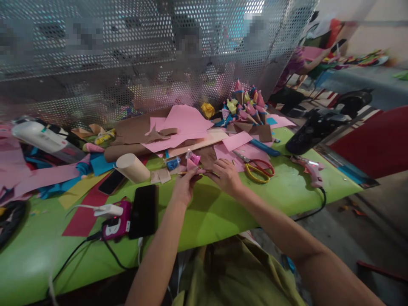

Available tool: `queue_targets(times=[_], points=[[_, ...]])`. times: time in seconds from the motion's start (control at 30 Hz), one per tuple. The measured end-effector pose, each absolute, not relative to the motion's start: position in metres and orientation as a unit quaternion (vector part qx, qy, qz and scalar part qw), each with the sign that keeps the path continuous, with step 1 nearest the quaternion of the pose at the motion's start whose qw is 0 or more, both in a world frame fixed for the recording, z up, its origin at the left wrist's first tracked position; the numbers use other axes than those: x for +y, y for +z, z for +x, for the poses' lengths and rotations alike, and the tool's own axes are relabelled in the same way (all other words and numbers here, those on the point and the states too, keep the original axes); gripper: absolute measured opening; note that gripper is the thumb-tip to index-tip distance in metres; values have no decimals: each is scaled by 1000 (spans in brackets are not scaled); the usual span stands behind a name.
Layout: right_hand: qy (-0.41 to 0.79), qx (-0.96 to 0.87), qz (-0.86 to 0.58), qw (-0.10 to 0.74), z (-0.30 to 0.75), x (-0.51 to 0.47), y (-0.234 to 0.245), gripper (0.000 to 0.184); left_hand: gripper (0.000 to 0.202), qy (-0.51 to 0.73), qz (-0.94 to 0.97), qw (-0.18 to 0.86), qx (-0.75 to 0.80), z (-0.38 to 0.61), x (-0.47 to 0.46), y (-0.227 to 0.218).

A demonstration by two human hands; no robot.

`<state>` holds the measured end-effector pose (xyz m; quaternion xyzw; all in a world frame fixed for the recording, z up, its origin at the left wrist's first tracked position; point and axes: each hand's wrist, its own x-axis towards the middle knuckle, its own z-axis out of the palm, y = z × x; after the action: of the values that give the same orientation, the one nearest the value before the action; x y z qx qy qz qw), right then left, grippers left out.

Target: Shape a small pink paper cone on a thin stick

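Note:
Near the middle of the green table, my left hand is closed on a small pink paper piece that looks folded. My right hand meets it from the other side, its fingers bent and pinching the thin end of the same piece; the fingertips are partly hidden. Just beyond my hands lie a shiny pink wrapped bit and a blue one. Scissors with red and yellow handles rest right of my right hand, beside pink paper sheets.
Paper flowers are heaped at the back right. A pink glue gun lies at the right end, near a black bottle. Left are a cardboard tube, a black phone and a purple power strip with cables. Perforated metal stands behind.

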<state>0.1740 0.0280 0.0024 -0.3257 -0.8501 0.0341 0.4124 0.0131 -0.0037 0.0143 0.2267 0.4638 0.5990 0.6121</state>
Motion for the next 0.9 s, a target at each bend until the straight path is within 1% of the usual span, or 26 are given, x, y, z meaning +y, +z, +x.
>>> queue_targets(times=[0.4, 0.57, 0.9], points=[[95, -839, -314, 433, 173, 26, 11, 19, 30, 634, 248, 598, 423, 14, -6, 14], [92, -836, -308, 445, 172, 26, 13, 19, 34, 649, 249, 592, 408, 16, -5, 12], [88, -843, -300, 437, 176, 27, 15, 22, 28, 641, 275, 585, 414, 11, -5, 15]])
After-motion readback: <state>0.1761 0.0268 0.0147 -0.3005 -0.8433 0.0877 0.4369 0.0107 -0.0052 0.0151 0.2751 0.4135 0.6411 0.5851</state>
